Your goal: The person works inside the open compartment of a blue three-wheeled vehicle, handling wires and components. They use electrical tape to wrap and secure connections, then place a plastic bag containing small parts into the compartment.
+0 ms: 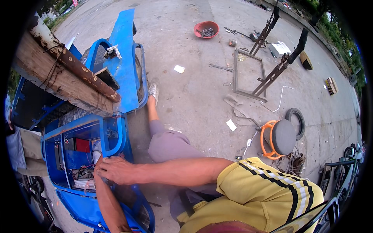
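Observation:
A blue vehicle frame (122, 97) stands at the left, its open compartment (53, 157) holding a red and black battery (82, 145), wires (83, 172) and a silver box (82, 183). My left hand (98, 164) reaches into the compartment's right side, mostly hidden behind my right hand, its fingers out of sight. My right hand (116, 170) lies across my left wrist by the compartment's rim, fingers bent; what they grip, if anything, I cannot make out.
A rusty post on timber (77, 72) crosses the vehicle; another person's leg (29, 151) is at far left. On the ground (182, 97) lie a red bowl of parts (206, 29), metal stands (268, 73), a tire (299, 124) and an orange-framed stool (283, 138).

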`<state>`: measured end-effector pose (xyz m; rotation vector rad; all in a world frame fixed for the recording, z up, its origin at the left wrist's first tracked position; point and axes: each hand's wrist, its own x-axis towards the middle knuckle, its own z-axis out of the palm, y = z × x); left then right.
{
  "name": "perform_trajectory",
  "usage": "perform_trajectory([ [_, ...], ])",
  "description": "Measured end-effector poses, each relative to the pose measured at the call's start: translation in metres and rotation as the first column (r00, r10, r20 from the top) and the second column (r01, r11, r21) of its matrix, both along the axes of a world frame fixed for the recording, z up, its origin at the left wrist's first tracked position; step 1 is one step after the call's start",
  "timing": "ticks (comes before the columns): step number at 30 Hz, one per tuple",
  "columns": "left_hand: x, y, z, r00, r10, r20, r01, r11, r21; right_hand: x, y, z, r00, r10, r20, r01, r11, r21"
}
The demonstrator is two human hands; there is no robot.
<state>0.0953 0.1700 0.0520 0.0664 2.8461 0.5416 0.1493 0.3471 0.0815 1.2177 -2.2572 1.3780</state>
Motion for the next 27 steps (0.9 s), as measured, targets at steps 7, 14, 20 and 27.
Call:
perform_trajectory([
  [7, 0.0002, -0.0015, -0.0001, 1.0, 0.003, -0.004, -0.003, 1.0, -0.001, -0.0004, -0.0002, -0.0016, 0.994, -0.037, -0.107, 0.036, 0.999, -0.01],
  [14, 0.0002, -0.0016, -0.0001, 1.0, 0.0, -0.001, 0.0, 1.0, -0.002, -0.0001, 0.0036, 0.002, 1.0, 0.01, -0.026, -0.009, 1.0, 0.03],
  [20, 0.0004, -0.0029, 0.0004, 1.0, -0.003, 0.001, 0.003, 1.0, -0.004, 0.0002, 0.0033, 0.0021, 1.0, 0.003, -0.021, -0.002, 0.999, 0.034],
  [27, 0.0008, -0.0036, -0.0004, 1.0, -0.011, 0.004, 0.011, 1.0, -0.012, 0.0007, 0.0059, 0.0049, 1.0, 0.008, -0.017, -0.008, 1.0, 0.025],
])
